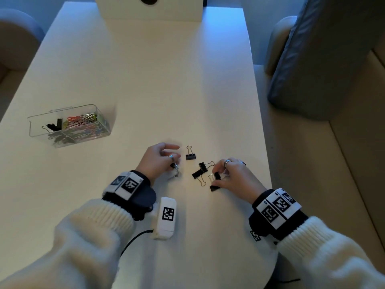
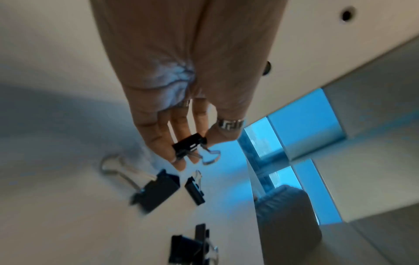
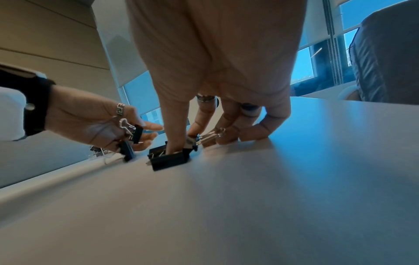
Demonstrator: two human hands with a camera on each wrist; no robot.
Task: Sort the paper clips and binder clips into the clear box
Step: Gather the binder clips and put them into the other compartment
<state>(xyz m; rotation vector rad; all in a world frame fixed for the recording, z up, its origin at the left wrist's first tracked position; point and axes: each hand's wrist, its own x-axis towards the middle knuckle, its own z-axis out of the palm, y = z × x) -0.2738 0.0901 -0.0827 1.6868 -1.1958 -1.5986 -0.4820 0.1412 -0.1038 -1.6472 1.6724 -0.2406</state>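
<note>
The clear box (image 1: 31,130) stands on the white table at the left, with coloured paper clips in one part and black binder clips in the other. My left hand (image 1: 174,161) hovers at mid-table and pinches a small black binder clip (image 2: 188,145) between thumb and fingers. My right hand (image 1: 222,174) is low on the table to the right, thumb and forefinger pinching another black binder clip (image 3: 195,140). Loose binder clips lie between the hands: a single clip (image 1: 190,156), a crossed pair (image 1: 200,170), and a fourth clip (image 1: 214,187) beside my right thumb.
A white tagged device (image 1: 165,217) with a black cable lies near my left wrist. A white box (image 1: 150,11) stands at the table's far end. Upholstered chairs (image 1: 316,59) flank the table. The table's right edge (image 1: 268,163) runs close to my right hand.
</note>
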